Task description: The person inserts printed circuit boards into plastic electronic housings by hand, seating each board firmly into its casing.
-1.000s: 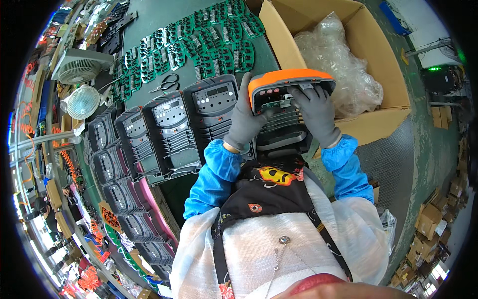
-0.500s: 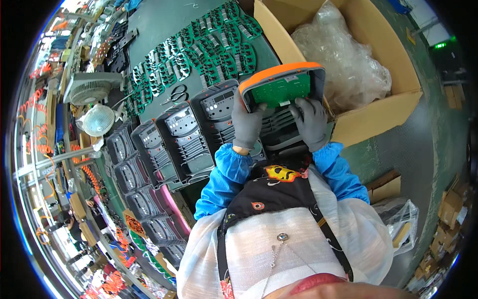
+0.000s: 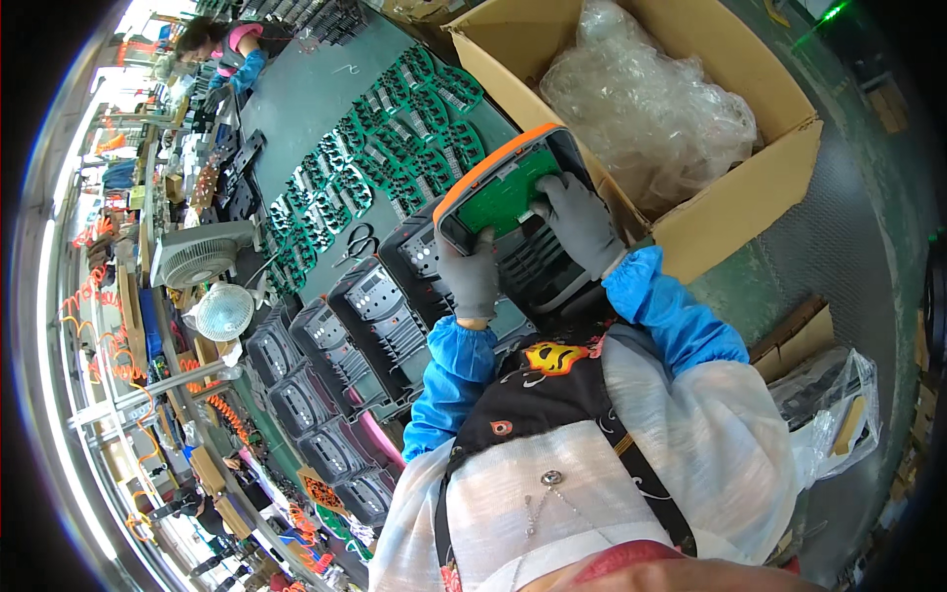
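Note:
A dark grey plastic housing with an orange rim (image 3: 493, 162) is tilted in front of me. Inside its far end sits a green circuit board (image 3: 498, 200). My left hand (image 3: 469, 278), in a grey glove, grips the housing at its left wall, with the thumb over the near edge. Gloved likewise, my right hand (image 3: 582, 227) has its bent fingers and thumb on the right part of the board, inside the housing. The fingertips partly cover the board's edge there. Left of my hands stand grey housings (image 3: 380, 301) in a row.
Several green circuit boards (image 3: 395, 133) cover the table, with black scissors (image 3: 357, 245) beside them. A cardboard box (image 3: 735, 192) holding clear plastic bags (image 3: 651, 99) stands at the right. Two fans (image 3: 225, 312) are at the left. Another person (image 3: 232, 49) works at the far left.
The housing has tilted, its right end rising. My right hand has moved up and left, farther onto the board. The whole view has turned, and another person has come into it.

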Motion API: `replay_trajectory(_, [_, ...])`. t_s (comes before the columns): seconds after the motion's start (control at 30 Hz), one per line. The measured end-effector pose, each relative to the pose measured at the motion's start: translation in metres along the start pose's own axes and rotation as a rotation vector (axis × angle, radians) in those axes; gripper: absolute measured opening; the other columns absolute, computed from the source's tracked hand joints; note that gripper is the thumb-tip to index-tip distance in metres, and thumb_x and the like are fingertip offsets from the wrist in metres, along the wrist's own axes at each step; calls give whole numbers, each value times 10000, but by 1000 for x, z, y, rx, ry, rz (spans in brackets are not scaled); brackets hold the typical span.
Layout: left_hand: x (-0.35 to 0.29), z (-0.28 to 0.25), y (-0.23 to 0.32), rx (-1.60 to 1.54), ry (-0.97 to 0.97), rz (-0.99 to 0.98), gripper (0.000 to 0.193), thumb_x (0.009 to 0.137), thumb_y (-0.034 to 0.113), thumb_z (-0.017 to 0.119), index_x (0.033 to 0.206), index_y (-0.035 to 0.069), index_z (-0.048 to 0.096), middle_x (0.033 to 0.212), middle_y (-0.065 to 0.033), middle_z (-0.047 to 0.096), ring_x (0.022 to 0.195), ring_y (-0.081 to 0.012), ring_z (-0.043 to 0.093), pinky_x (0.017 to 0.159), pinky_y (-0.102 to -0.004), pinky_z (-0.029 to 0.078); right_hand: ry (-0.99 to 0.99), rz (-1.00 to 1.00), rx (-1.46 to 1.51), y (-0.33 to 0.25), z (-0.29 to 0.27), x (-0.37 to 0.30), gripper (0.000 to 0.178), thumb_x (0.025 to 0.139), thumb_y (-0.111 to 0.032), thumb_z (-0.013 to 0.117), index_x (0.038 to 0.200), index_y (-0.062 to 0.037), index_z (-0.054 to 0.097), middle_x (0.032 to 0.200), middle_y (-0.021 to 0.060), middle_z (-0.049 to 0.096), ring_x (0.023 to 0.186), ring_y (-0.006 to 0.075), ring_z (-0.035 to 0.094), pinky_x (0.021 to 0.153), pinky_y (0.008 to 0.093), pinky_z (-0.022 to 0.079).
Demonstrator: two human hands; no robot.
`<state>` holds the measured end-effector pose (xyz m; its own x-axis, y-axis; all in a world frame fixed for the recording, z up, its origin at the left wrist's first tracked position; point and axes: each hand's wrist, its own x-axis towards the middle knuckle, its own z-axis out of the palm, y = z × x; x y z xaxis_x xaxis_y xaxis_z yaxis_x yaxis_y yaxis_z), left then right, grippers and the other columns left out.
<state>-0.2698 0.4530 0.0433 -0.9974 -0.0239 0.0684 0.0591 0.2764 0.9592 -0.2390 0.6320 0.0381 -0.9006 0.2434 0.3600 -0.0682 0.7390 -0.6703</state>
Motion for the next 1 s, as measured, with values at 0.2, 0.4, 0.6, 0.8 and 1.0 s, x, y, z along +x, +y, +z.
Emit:
replay_trajectory(0.2, [7,1,-2,98,17,-24,468,786,12,701,1221,54,535,993,-60,676,874,-124,628,778,-276,492,-82,-44,-123,4,7,17,260,823,-243,640,977,-92,494,894,139,561,784,338,607,643,460,489])
replay_trajectory(0.4, [14,6,15,35,12,-203,428,788,-16,673,1195,66,566,922,-24,671,751,-89,604,634,-242,491,-157,-60,-175,8,13,28,261,818,-251,646,976,-92,512,889,132,568,756,319,621,626,441,503])
replay_trajectory(0.6, [30,10,8,-96,8,-257,411,776,-36,642,1167,83,595,875,-14,670,687,-84,599,599,-223,486,-129,-188,-216,19,24,35,235,800,-236,651,954,-99,538,859,109,553,760,301,612,602,423,508])
replay_trajectory(0.8, [65,20,-23,130,-89,-464,399,719,59,706,1110,94,633,895,-41,696,793,-134,647,674,-281,520,-173,-111,-263,37,52,37,266,783,-195,672,1008,-101,566,924,97,547,841,294,578,677,415,499])
replay_trajectory(1.0, [78,23,-36,409,-163,-406,369,719,160,722,1076,110,642,930,-127,700,880,-295,674,773,-378,508,-199,-82,-284,43,67,34,304,795,-183,644,1073,-85,567,940,101,534,872,301,563,708,415,492])
